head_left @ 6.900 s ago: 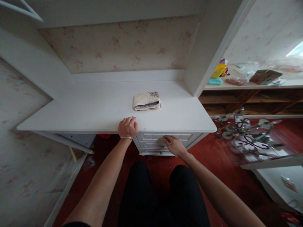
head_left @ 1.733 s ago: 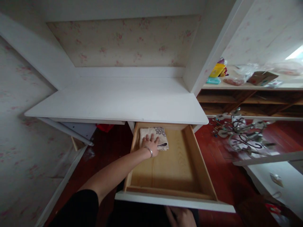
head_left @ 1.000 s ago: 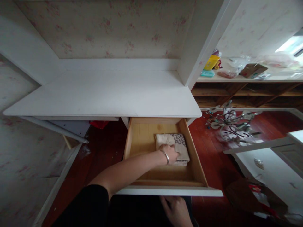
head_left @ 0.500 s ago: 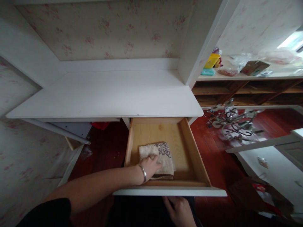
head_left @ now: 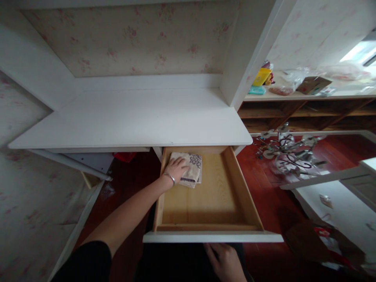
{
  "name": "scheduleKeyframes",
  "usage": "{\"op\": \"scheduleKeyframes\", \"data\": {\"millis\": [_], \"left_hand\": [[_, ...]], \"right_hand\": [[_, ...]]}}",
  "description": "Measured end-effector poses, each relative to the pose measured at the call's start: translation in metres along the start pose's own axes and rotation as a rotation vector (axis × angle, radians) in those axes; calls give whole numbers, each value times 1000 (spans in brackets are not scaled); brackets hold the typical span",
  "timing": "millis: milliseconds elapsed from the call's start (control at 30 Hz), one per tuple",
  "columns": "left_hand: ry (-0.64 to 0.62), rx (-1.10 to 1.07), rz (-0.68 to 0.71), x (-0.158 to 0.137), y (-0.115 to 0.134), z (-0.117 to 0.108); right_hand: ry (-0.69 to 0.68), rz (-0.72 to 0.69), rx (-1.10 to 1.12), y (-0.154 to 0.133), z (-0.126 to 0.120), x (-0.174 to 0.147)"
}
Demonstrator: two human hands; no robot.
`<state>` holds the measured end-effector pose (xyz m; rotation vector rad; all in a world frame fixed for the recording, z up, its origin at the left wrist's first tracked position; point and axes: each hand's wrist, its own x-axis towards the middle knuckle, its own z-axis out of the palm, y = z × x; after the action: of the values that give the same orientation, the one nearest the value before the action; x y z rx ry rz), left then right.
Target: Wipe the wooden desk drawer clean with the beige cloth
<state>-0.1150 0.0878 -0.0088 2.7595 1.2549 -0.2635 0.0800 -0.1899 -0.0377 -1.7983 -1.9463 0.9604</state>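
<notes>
A folded beige cloth (head_left: 192,172) with a dark floral pattern lies at the back left inside the pulled-out wooden drawer (head_left: 217,203). My left hand (head_left: 177,168), with a silver bangle at the wrist, holds the cloth from above, pressing it against the drawer bottom. Below the white drawer front (head_left: 211,237), my right hand (head_left: 226,260) is close to its lower edge; the fingertips are hidden, so its grip is unclear.
The white desktop (head_left: 132,117) spans above the drawer. On the red floor to the right lies a chandelier (head_left: 293,150). A shelf (head_left: 337,96) behind it bears a yellow container (head_left: 261,76), plastic bags and a cardboard box (head_left: 313,85). A white cabinet (head_left: 331,203) stands at right.
My left hand has slid the cloth from the front of the drawer toward its back left. My right hand has hardly moved.
</notes>
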Motion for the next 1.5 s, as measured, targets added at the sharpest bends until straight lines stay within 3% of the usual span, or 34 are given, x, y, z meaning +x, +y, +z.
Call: {"op": "scheduleKeyframes", "data": {"millis": [167, 400, 533, 700, 967, 1067, 1300, 1400, 1500], "left_hand": [[-134, -101, 25, 37, 4, 3], [-132, -149, 87, 90, 58, 8], [-92, -139, 134, 107, 89, 3], [-84, -106, 219, 85, 113, -5], [-136, -49, 443, 0, 145, 1], [-201, -12, 397, -20, 134, -2], [-349, 73, 249, -61, 72, 5], [-349, 65, 170, -70, 54, 6], [-294, 48, 109, -59, 40, 5]], "right_hand": [[15, 22, 4, -2, 1, -1], [30, 16, -23, -6, -4, 2], [39, 22, 6, -11, -9, 2], [32, 44, 4, -7, -5, 2], [9, 35, 30, -1, -2, 4], [-2, 39, 25, -1, -3, 3], [28, 6, 15, 0, -1, 3], [42, 4, 17, 0, 0, 4], [38, 12, 21, -1, -1, 5]]}}
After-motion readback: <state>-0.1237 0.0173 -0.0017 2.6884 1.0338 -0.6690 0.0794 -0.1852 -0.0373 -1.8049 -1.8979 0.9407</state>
